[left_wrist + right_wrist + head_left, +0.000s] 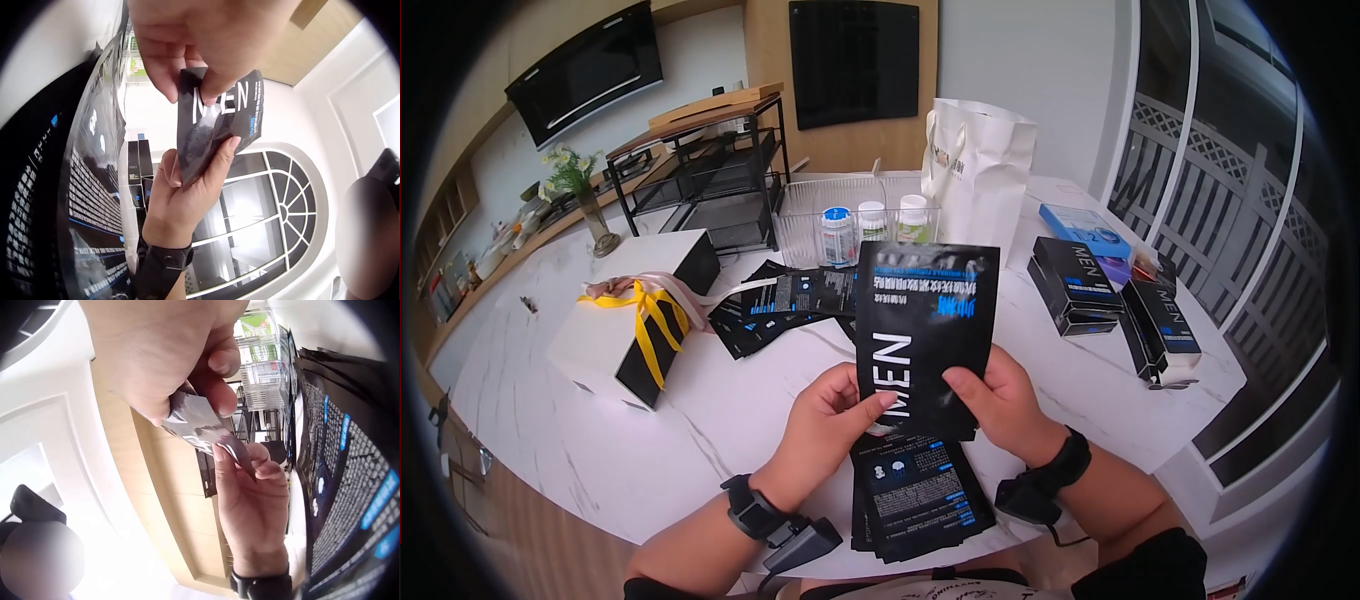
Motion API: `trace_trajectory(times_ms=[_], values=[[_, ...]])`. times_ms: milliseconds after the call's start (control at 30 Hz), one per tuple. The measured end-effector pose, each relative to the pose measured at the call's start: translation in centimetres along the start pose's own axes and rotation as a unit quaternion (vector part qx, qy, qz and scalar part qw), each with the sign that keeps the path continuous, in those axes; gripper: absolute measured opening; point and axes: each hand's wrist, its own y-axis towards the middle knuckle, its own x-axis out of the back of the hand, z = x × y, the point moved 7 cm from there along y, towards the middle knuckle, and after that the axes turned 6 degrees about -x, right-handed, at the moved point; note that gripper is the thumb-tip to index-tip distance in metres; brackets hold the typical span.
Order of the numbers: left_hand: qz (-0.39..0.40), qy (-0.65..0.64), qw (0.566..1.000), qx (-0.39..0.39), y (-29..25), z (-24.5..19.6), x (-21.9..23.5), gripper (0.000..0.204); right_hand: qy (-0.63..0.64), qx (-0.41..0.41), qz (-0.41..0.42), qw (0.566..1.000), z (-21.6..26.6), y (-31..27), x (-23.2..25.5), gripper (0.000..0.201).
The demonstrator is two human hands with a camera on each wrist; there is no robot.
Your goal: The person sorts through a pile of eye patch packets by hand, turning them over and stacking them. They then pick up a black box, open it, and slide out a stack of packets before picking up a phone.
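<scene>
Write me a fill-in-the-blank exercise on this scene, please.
The left hand and right hand hold a black packet whose big white letters read ____.
The ribbon hanging lowest on the white box is ____.
The head view's leftmost bottle in the clear bin has a ____ cap.
Missing words: MEN; yellow; blue.

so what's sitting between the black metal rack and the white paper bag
A clear ribbed bin with one blue-capped bottle and two white-capped bottles stands between rack and bag, as the head view shows.
</scene>
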Motion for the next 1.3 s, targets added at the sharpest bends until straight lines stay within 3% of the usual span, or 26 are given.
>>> trace_trajectory(times_ms=[67,267,400,600,667,833,967,1133,1300], values=[[-0.002,0.049,0.999,0.015,0.0,0.2,0.3,0.015,-0.106,0.028,0.009,0.994,0.6,-0.2,-0.3,0.023],[-0.006,0.030,1.000,-0.007,-0.2,-0.4,-0.4,0.014,-0.098,0.038,-0.022,0.994,0.5,0.3,0.5,0.024],[-0.010,0.036,0.998,0.042,-0.1,-0.3,-0.2,0.017,-0.118,0.047,-0.020,0.992,0.3,0.0,0.3,0.023],[0.006,0.041,0.997,0.058,-0.2,0.2,-0.2,0.018,-0.017,-0.009,-0.034,0.999,0.2,0.2,0.8,0.027],[-0.024,0.038,0.998,0.045,0.0,0.0,0.5,0.017,0.002,-0.081,0.062,0.995,-0.4,-0.3,-0.5,0.029],[0.008,0.013,0.999,0.038,-0.2,-0.2,-0.3,0.018,-0.041,-0.094,0.005,0.995,-0.5,-0.1,-0.5,0.022],[0.016,0.012,0.999,0.033,-0.1,-0.3,-0.3,0.020,-0.026,-0.106,0.011,0.994,-0.8,-0.2,-0.4,0.022],[0.011,0.030,0.999,0.041,0.0,0.4,0.1,0.021,-0.117,-0.111,0.046,0.986,-0.3,-0.5,-1.2,0.023],[0.025,0.015,1.000,0.011,-0.2,-0.8,-0.6,0.025,-0.067,-0.126,0.023,0.990,-0.7,-0.3,-0.5,0.025]])
